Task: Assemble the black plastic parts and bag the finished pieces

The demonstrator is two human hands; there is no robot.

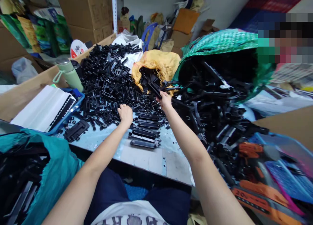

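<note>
My right hand [165,101] is closed on a long black plastic part [155,89] in front of the open mouth of the yellow woven sack [168,60]. My left hand [126,115] has its fingers curled at the near edge of a heap of small black clip-like parts [105,77]; whatever it may grip is hidden. Between my forearms, several long black parts [144,143] lie side by side in a row on the light blue table top [105,137].
A green woven sack [220,41] spills long black parts on the right, near orange cordless drills [251,150]. At left are a blue tray [79,99] with white sheets, a pale green flask [69,73] and a teal sack [56,169]. Another person is at far right.
</note>
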